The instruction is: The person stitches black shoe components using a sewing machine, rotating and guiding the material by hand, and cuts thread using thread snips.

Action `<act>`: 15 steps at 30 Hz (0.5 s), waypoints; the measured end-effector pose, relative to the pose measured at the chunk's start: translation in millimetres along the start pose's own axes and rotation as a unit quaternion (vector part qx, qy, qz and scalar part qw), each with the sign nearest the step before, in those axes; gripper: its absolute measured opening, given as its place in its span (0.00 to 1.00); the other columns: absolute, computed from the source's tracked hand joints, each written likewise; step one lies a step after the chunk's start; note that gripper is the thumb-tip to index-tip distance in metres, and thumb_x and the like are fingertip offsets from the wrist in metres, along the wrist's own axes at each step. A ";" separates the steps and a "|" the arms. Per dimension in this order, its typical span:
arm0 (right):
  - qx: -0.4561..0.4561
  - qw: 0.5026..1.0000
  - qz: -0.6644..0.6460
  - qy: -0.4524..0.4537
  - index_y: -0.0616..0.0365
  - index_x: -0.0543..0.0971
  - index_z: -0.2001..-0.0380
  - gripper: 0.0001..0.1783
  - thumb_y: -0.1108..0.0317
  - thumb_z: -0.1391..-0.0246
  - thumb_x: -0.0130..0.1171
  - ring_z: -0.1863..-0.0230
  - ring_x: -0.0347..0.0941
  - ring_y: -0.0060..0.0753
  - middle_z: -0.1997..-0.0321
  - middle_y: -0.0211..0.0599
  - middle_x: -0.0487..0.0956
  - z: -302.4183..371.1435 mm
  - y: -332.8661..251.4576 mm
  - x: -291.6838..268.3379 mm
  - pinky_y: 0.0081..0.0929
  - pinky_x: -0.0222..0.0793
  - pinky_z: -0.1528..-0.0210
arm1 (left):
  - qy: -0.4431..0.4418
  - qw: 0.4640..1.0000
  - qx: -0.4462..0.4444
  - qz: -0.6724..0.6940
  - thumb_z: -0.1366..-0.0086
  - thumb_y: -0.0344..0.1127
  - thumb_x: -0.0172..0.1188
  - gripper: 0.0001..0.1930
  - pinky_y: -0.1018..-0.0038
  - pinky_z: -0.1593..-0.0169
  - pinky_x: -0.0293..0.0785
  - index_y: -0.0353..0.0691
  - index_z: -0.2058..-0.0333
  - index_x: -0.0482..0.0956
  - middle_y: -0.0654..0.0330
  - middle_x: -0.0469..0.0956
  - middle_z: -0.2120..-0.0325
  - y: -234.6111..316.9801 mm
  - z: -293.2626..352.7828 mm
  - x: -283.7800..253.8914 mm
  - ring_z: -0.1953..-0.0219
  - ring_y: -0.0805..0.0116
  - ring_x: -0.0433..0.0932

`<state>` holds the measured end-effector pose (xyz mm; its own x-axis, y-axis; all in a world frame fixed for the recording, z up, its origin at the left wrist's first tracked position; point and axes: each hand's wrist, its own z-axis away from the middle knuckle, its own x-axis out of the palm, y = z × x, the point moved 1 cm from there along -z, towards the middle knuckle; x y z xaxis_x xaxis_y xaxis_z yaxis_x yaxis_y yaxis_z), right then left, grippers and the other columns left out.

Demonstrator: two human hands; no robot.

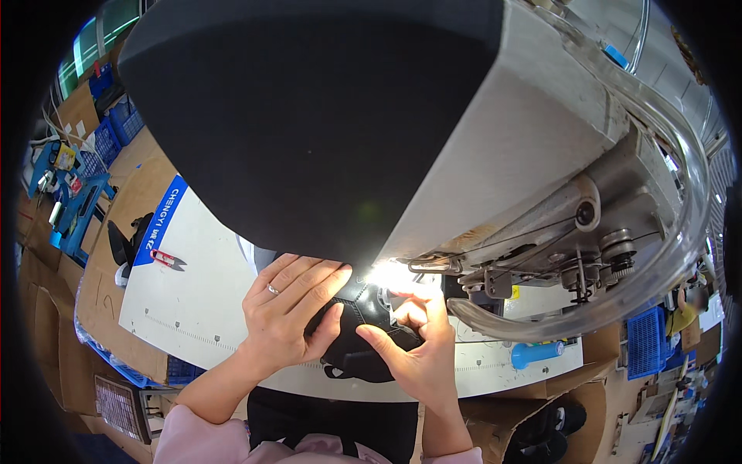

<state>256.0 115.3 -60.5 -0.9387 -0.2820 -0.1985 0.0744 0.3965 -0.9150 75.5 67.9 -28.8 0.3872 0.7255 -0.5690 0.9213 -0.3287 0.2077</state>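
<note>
A black stitched piece (pixel 371 315), which looks like a shoe upper, lies under the lit end of an industrial sewing machine (pixel 533 224). My left hand (pixel 290 313) grips its left side, long fingers pressed together over it and the thumb apart below them. On the right side, my right hand (pixel 421 348) has its fingers curled around the piece, the thumb resting on its near part. Glare from the lamp washes out the right fingertips and the stitching point. The machine's dark head (pixel 301 131) covers whatever lies behind the work.
Red-handled thread snips (pixel 166 260) lie at the left on the white table (pixel 209 309). A blue cylindrical tool (pixel 537 354) is at its right. A clear hose (pixel 665 286) curves around the machine. Below right, a carton (pixel 591 414) holds dark items. Blue crates (pixel 648 342) stand farther off.
</note>
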 end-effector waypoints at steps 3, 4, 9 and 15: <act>-0.017 0.996 0.078 -0.043 0.63 0.70 0.56 0.26 0.72 0.57 0.71 0.77 0.57 0.11 0.79 0.22 0.68 -6.5 -10.9 -1.7 0.11 0.54 0.73 | 0.004 1.000 0.014 0.002 0.50 0.33 0.58 0.14 0.67 0.53 0.72 0.37 0.63 0.81 0.59 0.80 0.65 -0.4 -2.6 0.8 0.62 0.64 0.78; -0.026 0.997 0.068 -0.040 0.64 0.70 0.56 0.26 0.72 0.57 0.71 0.77 0.57 0.11 0.79 0.21 0.68 -8.9 -13.2 -0.7 0.10 0.54 0.73 | -0.013 1.000 0.018 0.001 0.51 0.33 0.58 0.14 0.67 0.53 0.72 0.37 0.63 0.81 0.59 0.80 0.65 -2.5 -0.5 2.5 0.62 0.64 0.78; -0.019 0.998 0.068 -0.002 0.64 0.73 0.55 0.26 0.72 0.58 0.72 0.77 0.57 0.11 0.78 0.21 0.69 -7.9 -19.5 5.7 0.10 0.55 0.72 | -0.005 1.000 -0.004 -0.029 0.51 0.33 0.59 0.14 0.68 0.55 0.72 0.38 0.64 0.81 0.60 0.80 0.66 -4.7 -0.2 1.7 0.64 0.65 0.78; -0.030 0.997 0.068 0.023 0.65 0.75 0.56 0.26 0.70 0.59 0.73 0.76 0.58 0.11 0.78 0.22 0.70 -6.3 -18.1 8.5 0.10 0.55 0.73 | -0.006 1.000 0.010 -0.026 0.51 0.33 0.59 0.12 0.69 0.55 0.71 0.39 0.66 0.81 0.61 0.81 0.68 -11.7 -1.9 6.7 0.64 0.66 0.78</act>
<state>244.6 111.2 -43.5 -0.9360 -0.1823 -0.3011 0.1825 0.4799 -0.8581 67.4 77.8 -33.5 0.3389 0.7345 -0.5880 0.9390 -0.3034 0.1622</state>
